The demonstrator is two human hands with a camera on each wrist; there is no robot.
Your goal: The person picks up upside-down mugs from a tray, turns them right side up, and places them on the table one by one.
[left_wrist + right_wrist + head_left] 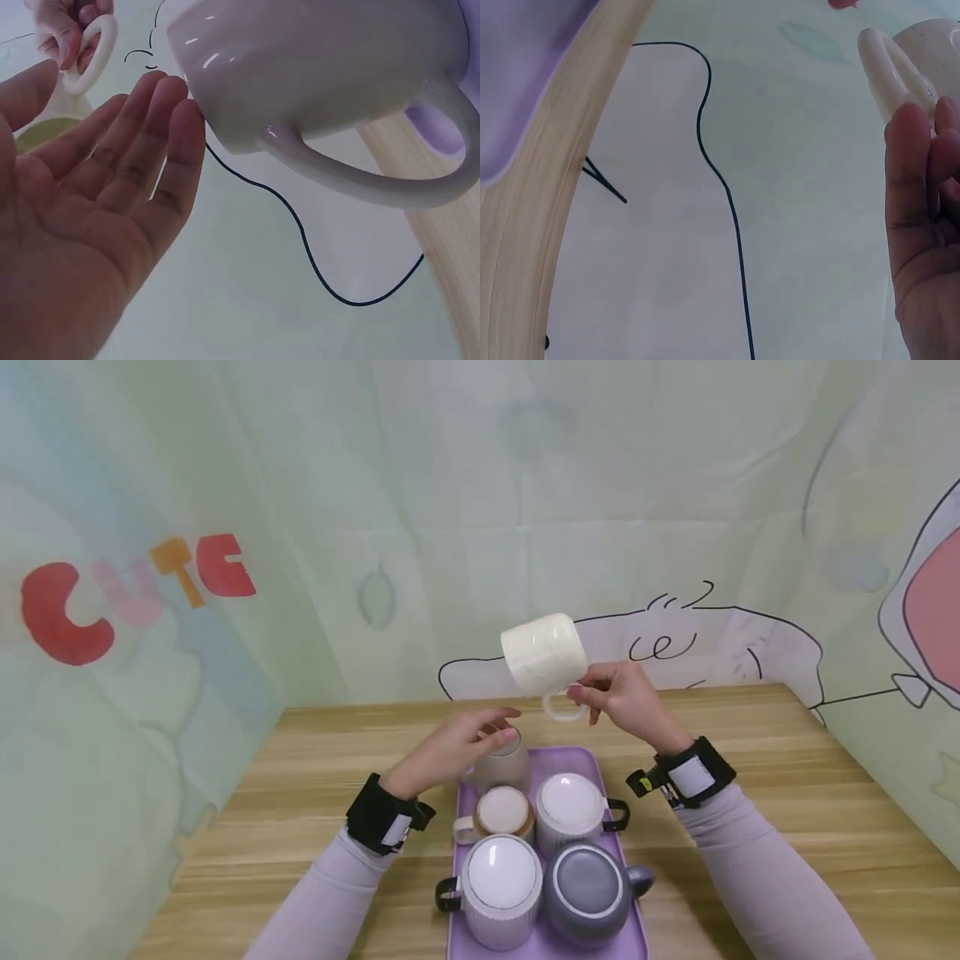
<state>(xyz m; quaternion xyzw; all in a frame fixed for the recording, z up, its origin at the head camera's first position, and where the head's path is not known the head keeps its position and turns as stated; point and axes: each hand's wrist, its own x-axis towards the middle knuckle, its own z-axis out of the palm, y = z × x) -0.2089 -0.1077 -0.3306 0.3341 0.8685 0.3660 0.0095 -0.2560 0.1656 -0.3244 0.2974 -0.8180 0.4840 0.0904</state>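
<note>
My right hand (626,700) pinches the handle of a cream mug (543,653), holding it tilted in the air beyond the tray's far end. That mug's handle (885,67) lies between thumb and fingers in the right wrist view. My left hand (450,750) is beside a greyish-beige mug (501,770) at the far left of a purple tray (576,760). In the left wrist view, its loosely straight fingers (180,150) reach the edge of the beige mug (322,67); whether they touch it I cannot tell.
Several mugs stand upside down on the tray: a small brown-rimmed one (502,812), a white one (570,810) with black handle, another white one (501,885) in front, and a dark grey one (588,893). The wooden table (300,843) meets a printed cloth backdrop (450,527).
</note>
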